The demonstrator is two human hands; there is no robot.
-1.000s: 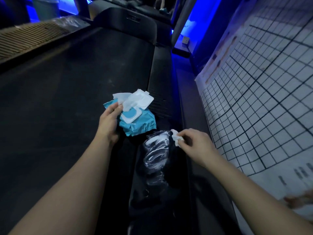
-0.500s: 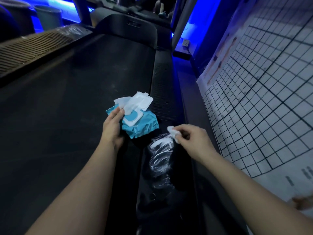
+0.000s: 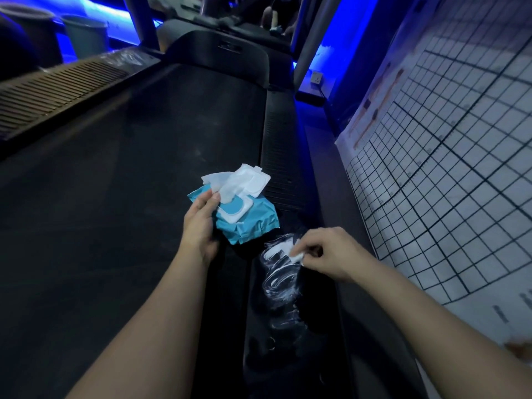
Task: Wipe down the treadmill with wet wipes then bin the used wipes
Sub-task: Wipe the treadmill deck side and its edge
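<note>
A blue wet-wipe pack lies on the treadmill belt near its right side rail, white lid flipped open, a fresh wipe sticking out of it. My left hand rests on the pack's left edge, thumb and fingers pinching the fresh wipe's lower corner. My right hand holds a small crumpled used wipe in its fingertips, just above the mouth of a black plastic bag that lies on the right rail.
The treadmill's ribbed right rail and motor hood lie ahead. A white gridded poster covers the wall on the right. Two bins stand at the back left beside another ribbed rail.
My right hand has carried the crumpled wipe slightly left, over the bag's shiny mouth. My left hand has slid up the pack and now pinches the protruding wipe.
</note>
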